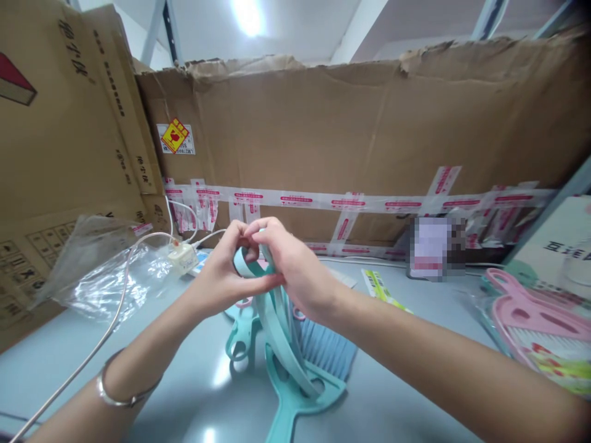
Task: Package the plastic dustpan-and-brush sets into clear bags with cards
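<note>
In the middle of the head view, both hands meet around the looped top of a long teal plastic piece (272, 329). My left hand (221, 271) grips the loop from the left, thumb stretched across the front. My right hand (300, 267) closes on it from the right, fingertips curled over the top. The piece slants down toward a teal dustpan (302, 403) lying on the table. Beside it spread the blue-grey bristles of a brush (327, 347). A smaller teal handle with a ring end (240, 338) lies left of the piece. The hands partly hide the loop.
A large taped cardboard box (300, 135) walls off the back of the grey table (194, 375). Clear plastic wrap (120, 283), a cable (122, 301) and a white plug block (182, 257) lie left. A pink dustpan set (545, 320) and a blurred-out phone (429, 246) are right.
</note>
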`<action>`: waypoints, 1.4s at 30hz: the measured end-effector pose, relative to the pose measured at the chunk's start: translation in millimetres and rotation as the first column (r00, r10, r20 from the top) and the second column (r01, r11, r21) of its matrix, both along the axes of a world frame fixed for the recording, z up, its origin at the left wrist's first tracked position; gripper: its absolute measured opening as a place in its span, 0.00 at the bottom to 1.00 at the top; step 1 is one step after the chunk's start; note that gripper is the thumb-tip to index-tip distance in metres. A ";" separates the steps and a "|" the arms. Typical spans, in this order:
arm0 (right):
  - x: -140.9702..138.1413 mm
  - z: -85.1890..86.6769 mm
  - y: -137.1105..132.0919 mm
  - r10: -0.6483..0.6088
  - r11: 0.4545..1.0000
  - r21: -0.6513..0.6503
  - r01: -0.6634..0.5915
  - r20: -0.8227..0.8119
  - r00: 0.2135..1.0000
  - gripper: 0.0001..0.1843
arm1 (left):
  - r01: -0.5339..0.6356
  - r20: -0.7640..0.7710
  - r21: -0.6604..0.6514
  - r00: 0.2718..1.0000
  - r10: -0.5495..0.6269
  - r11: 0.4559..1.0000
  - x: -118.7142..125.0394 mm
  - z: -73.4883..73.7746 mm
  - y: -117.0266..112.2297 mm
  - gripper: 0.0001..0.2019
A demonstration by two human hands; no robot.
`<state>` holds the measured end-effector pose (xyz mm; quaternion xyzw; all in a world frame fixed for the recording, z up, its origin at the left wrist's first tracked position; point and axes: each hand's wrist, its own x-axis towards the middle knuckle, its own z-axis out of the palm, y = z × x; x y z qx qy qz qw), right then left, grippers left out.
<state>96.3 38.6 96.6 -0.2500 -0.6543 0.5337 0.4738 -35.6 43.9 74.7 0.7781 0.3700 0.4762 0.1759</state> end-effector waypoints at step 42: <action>73.0 -128.1 -59.5 -0.670 0.325 0.803 -0.499 0.568 0.478 0.06 | -0.448 0.735 -0.171 0.535 0.416 0.878 -67.8 6.4 23.6 0.11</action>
